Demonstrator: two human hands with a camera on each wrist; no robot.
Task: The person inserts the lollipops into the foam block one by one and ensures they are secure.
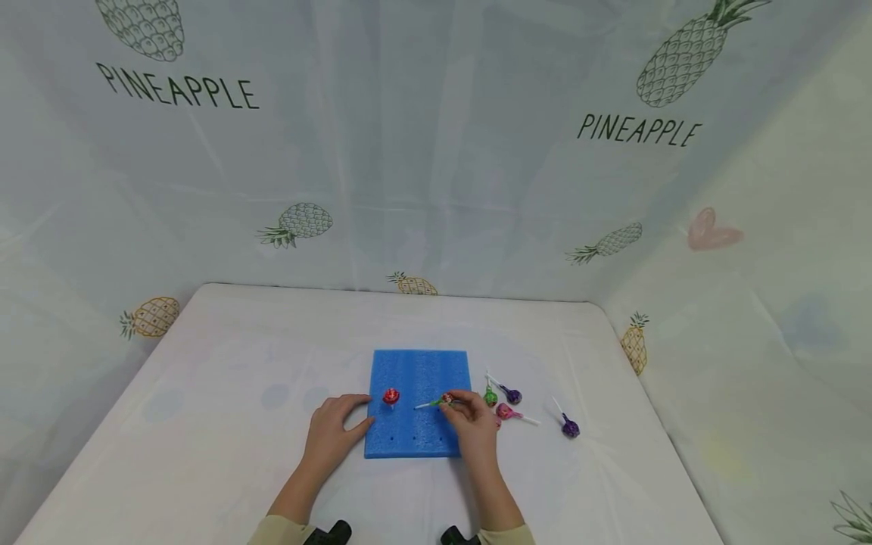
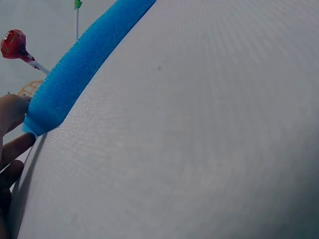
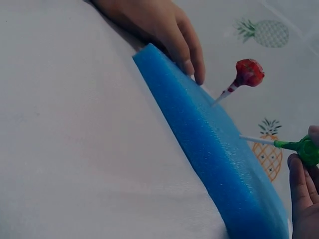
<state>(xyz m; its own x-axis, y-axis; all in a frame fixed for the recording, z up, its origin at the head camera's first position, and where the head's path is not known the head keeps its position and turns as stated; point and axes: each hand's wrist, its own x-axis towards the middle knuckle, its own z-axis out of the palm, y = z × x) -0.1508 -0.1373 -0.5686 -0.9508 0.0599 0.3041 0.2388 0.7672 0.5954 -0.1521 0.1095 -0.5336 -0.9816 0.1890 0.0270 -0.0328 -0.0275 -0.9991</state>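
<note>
Backdrop (image 1: 422, 166): pale grey-blue sheeting, lightly creased, printed with outline pineapples (image 1: 306, 220) in green and yellow-orange and the lettering "PINEAPPLE" (image 1: 177, 86) twice; right-hand sheeting (image 1: 763, 318), cream toward the edge, bears a pink heart (image 1: 711, 235). Table (image 1: 272, 341): one, white-covered, far corners rounded, surface marked with faint pastel spots (image 1: 275, 395). Light falls soft, cooler on the backdrop, warmer at right.

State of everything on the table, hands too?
Blue board: lying flat
Red lollipop: stuck in board
Held green lollipop: tip at board, insertion unclear
Loose green lollipop: lying beside board
Pink lollipop: lying loose
Left purple lollipop: lying loose
Right purple lollipop: lying loose
Half-hidden pinkish piece: can't tell
Left hand: touching board's left edge
Right hand: pinching held green lollipop
</note>
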